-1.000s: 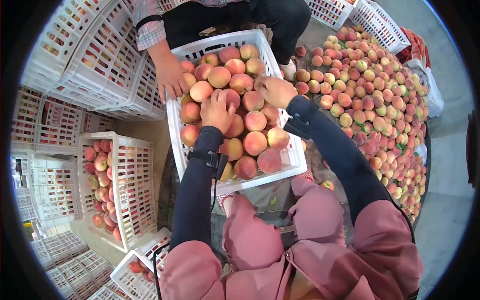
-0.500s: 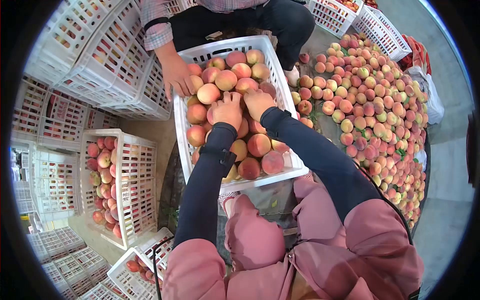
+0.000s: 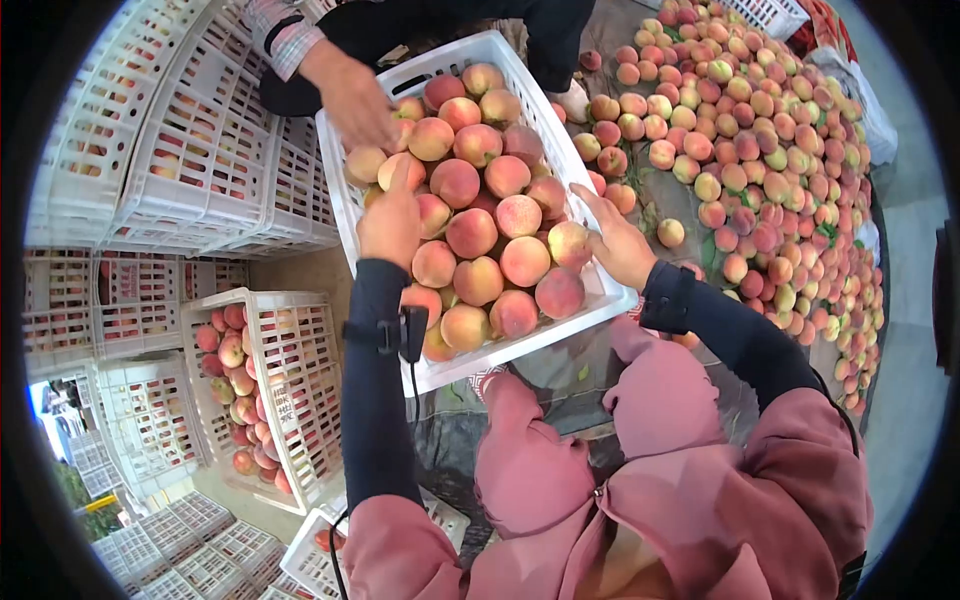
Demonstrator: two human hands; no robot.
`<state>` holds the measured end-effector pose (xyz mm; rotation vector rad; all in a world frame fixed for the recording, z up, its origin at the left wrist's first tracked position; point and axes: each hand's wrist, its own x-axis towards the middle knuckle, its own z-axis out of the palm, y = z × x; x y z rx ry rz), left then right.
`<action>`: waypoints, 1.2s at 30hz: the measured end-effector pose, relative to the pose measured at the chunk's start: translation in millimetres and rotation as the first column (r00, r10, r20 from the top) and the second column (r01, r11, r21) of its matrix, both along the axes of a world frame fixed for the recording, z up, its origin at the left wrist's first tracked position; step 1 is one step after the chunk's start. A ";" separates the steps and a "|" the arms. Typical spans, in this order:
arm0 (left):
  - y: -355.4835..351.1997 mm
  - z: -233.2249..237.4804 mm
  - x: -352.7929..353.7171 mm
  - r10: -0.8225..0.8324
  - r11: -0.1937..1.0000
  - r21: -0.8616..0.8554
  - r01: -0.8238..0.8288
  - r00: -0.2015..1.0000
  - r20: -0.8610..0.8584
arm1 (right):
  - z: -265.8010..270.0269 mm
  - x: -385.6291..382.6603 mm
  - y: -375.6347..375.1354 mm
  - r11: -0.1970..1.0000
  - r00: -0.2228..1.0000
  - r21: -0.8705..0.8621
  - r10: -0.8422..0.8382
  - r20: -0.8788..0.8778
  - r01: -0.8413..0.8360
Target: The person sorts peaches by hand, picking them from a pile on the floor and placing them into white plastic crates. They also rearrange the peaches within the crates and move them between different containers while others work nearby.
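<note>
A white plastic crate (image 3: 440,377) full of peaches (image 3: 471,233) lies before me. My left hand (image 3: 391,222) is over its left part, the index finger stretched out against a yellow-pink peach (image 3: 401,172); nothing is gripped in it. At the right rim, my right hand (image 3: 617,242) has its fingers spread, touching the rim and the side of a yellowish peach (image 3: 570,244). The hand of another person (image 3: 354,103) reaches over the crate's upper left corner, partly blurred, above the peaches there.
Many loose peaches (image 3: 770,150) lie heaped on the ground at the right. Stacked white crates (image 3: 200,130) holding fruit stand at the upper left. A tilted crate of peaches (image 3: 297,385) is at the lower left. The co-worker's dark-clad leg (image 3: 556,45) is beyond my crate.
My hands have moved apart from the crate's middle, left hand to the left side, right hand to the right rim. The co-worker's hand has lifted slightly. The view has shifted.
</note>
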<state>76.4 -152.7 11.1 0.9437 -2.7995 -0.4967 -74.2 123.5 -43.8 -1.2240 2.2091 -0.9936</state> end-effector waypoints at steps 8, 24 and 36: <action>-39.4 -31.9 -60.5 -0.136 0.980 -0.088 0.177 0.925 0.354 | -2.6 9.9 1.4 0.988 0.989 -0.056 -0.145 -0.016 0.144; 100.6 -78.5 172.4 0.723 0.626 0.597 -0.502 0.661 -0.202 | -44.2 8.8 13.9 0.903 0.889 -0.372 -0.021 0.458 0.213; 88.5 -73.4 167.5 0.634 0.740 0.362 -0.567 0.768 -0.092 | 12.1 -21.5 15.8 0.978 0.949 -0.174 0.055 -0.310 -0.114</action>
